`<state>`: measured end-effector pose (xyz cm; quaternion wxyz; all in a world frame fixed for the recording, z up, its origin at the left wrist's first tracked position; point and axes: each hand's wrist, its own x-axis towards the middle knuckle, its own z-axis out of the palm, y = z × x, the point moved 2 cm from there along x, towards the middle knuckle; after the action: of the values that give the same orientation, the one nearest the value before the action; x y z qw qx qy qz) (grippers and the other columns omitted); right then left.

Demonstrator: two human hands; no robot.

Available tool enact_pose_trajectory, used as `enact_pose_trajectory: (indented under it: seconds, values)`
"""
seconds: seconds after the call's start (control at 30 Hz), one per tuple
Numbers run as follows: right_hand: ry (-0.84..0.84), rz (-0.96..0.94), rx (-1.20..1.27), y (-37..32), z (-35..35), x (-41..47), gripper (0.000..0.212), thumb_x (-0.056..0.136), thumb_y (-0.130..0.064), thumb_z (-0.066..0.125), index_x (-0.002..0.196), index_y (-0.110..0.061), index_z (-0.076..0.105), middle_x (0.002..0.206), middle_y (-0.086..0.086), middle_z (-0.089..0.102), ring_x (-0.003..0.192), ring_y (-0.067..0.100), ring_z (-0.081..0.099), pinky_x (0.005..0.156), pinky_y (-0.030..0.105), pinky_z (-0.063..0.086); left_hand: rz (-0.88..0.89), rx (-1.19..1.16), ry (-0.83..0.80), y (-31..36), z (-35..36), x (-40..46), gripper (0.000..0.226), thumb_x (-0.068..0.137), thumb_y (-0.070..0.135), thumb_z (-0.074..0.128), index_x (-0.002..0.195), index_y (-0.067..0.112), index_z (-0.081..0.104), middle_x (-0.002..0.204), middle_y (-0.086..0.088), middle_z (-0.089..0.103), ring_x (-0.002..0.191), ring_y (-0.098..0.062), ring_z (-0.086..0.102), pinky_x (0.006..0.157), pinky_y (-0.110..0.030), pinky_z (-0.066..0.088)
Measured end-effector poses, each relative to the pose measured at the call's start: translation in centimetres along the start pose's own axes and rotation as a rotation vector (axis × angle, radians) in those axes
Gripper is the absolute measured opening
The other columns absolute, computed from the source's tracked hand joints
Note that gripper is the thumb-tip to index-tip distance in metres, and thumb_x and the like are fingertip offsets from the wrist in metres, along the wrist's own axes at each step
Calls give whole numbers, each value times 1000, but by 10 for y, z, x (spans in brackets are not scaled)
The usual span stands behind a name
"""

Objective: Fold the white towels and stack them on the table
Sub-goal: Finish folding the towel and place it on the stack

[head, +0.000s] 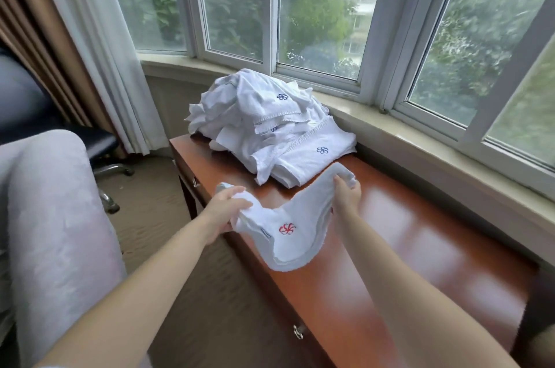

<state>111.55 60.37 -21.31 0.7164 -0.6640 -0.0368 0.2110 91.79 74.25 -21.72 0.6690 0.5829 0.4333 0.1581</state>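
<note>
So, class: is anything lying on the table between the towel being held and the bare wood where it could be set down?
Nothing visible. Both hands, left hand and right hand, hold the folded towel above bare table; the towel pile sits farther back.

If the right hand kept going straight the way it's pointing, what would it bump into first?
Most likely the pile of white towels just beyond it. The right hand, gripping one end of the towel with the red logo, points toward the pile's near edge, though depth is hard to judge.
</note>
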Motion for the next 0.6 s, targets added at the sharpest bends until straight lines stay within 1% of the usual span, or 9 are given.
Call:
enact_pose_trajectory:
  seconds: [0.07, 0.1, 0.17, 0.27, 0.33, 0.4, 0.47, 0.53, 0.6]
  values:
    - [40, -76, -39, -5, 16, 14, 21, 92, -16, 53, 110, -7, 58, 104, 15, 62, 98, 29, 60, 89, 39, 50, 24, 15, -17, 16, -4, 27, 43, 86, 4, 58, 123, 25, 56, 101, -4, 63, 87, -22, 62, 78, -39, 54]
    - [64, -93, -27, -5, 23, 22, 18, 89, -15, 52, 103, -7, 61, 101, 16, 62, 95, 28, 60, 85, 38, 51, 30, 3, -26, 25, -3, 43, 43, 86, 2, 56, 123, 23, 57, 105, -7, 62, 89, -24, 61, 79, -39, 53]
    - [122, -71, 66, -4, 35, 39, 13, 88, -9, 47, 90, -11, 60, 90, 10, 58, 83, 21, 56, 72, 30, 45, 39, -86, -61, 44, 1, 74, 43, 87, -3, 50, 123, 19, 57, 109, -13, 60, 87, -25, 60, 69, -32, 52]
    - [246, -71, 220, -3, 55, 77, 25, 89, -14, 50, 109, -3, 60, 100, 9, 64, 89, 22, 60, 79, 32, 46, 67, -192, -110, 76, 11, 120, 45, 88, -7, 46, 124, 17, 56, 98, -12, 58, 71, -20, 57, 47, -19, 49]
    - [313, -71, 270, -7, 71, 100, 22, 87, -19, 54, 105, -7, 60, 96, 2, 66, 86, 18, 61, 80, 32, 47, 61, -199, -121, 95, 15, 145, 45, 87, -8, 45, 123, 18, 57, 93, -10, 57, 67, -19, 54, 43, -17, 46]
    - [369, -75, 293, -11, 87, 117, 22, 83, -24, 56, 99, -9, 60, 89, -4, 64, 80, 15, 60, 78, 32, 47, 49, -190, -160, 115, 18, 170, 46, 87, -7, 44, 124, 17, 57, 91, -11, 54, 66, -19, 52, 46, -20, 44]
    - [401, -99, 314, -18, 100, 131, 23, 78, -29, 56, 97, -16, 61, 90, -3, 66, 82, 17, 61, 80, 34, 47, 50, -198, -196, 136, 20, 194, 45, 88, -8, 45, 122, 17, 58, 85, -9, 54, 61, -17, 54, 48, -21, 45]
    - [437, -117, 352, -26, 108, 144, 15, 73, -30, 56, 85, -21, 58, 83, -4, 63, 75, 16, 58, 76, 34, 47, 64, -198, -243, 155, 22, 217, 43, 87, -6, 47, 116, 23, 61, 78, -4, 55, 55, -12, 56, 47, -20, 48]
    - [496, -119, 373, -31, 116, 155, 6, 76, -25, 56, 76, -21, 51, 74, -5, 55, 65, 13, 52, 69, 31, 44, 71, -146, -299, 168, 23, 236, 44, 86, -3, 50, 111, 31, 63, 87, -1, 57, 62, -10, 56, 53, -22, 50]
